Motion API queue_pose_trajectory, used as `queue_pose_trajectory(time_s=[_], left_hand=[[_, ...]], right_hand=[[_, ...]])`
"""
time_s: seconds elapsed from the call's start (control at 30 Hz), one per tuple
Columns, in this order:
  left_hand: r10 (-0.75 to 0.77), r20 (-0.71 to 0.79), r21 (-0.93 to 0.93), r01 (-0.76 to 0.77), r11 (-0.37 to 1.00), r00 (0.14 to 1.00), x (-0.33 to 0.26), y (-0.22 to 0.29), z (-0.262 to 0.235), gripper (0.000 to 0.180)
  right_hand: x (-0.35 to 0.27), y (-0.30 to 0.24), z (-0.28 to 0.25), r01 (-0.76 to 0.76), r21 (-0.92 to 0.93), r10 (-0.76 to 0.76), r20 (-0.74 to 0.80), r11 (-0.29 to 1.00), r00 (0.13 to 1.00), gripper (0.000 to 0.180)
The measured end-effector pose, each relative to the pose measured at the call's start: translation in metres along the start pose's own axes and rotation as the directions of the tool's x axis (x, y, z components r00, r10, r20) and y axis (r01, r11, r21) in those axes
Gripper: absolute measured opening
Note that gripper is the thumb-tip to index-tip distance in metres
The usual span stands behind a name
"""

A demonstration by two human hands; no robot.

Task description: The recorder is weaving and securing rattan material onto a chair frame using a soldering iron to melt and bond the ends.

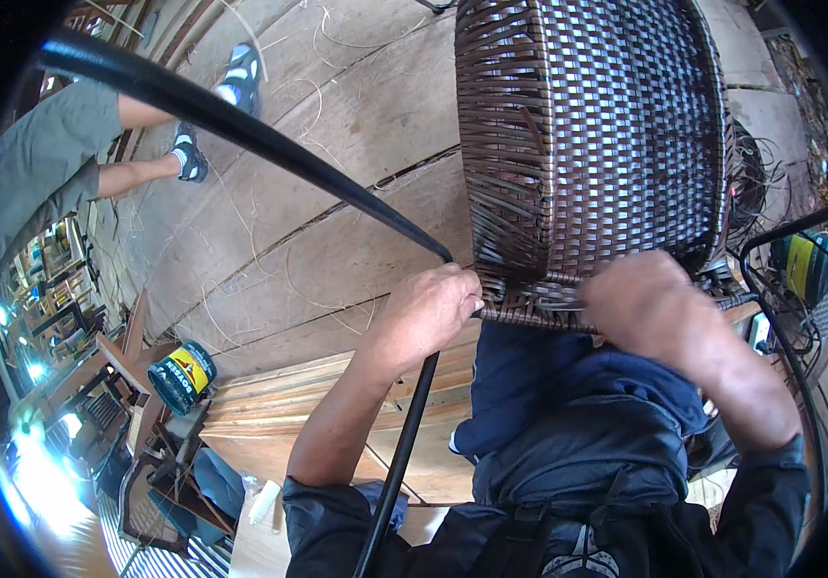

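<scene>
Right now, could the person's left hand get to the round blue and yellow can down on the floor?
Probably not. The left hand grips the black metal tube at the brown woven wicker chair's edge, and the round blue and yellow can lies well apart, lower left.

Blurred: right hand (647,303), fingers unreadable against woven chair (592,135). Cut off by top edge: chair's upper part. Hidden behind left hand (430,310): black tube's (240,125) bend.

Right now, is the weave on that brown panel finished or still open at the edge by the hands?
Still open. The brown woven panel has loose strand ends splaying at its left side, and both the left hand and right hand are at its lower edge.
</scene>
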State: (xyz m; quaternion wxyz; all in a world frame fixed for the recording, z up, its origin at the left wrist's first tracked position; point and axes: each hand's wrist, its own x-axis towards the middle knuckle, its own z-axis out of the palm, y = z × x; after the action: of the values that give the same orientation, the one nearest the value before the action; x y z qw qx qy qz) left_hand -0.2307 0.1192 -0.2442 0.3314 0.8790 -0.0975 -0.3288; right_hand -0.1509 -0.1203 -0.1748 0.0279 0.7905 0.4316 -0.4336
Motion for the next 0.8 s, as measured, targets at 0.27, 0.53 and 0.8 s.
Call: queue_pose_trajectory(time_s=[0.27, 0.53, 0.8], left_hand=[[0.000, -0.054, -0.089, -0.005, 0.996, 0.999, -0.001, -0.003, 0.007, 0.015], [-0.030, -0.071, -0.076, 0.025, 0.997, 0.997, -0.001, -0.004, 0.010, 0.015], [-0.005, -0.081, -0.030, 0.003, 1.000, 0.997, -0.001, 0.000, 0.008, 0.014]], right_hand=[[-0.001, 0.067, 0.054, -0.279, 0.196, 0.341, -0.501, 0.940, 0.795, 0.017], [0.038, -0.023, 0.058, 0.046, 0.223, 0.045, -0.388, 0.974, 0.921, 0.009], [0.076, -0.035, 0.034, 0.020, 0.211, -0.019, -0.003, 0.977, 1.000, 0.024]])
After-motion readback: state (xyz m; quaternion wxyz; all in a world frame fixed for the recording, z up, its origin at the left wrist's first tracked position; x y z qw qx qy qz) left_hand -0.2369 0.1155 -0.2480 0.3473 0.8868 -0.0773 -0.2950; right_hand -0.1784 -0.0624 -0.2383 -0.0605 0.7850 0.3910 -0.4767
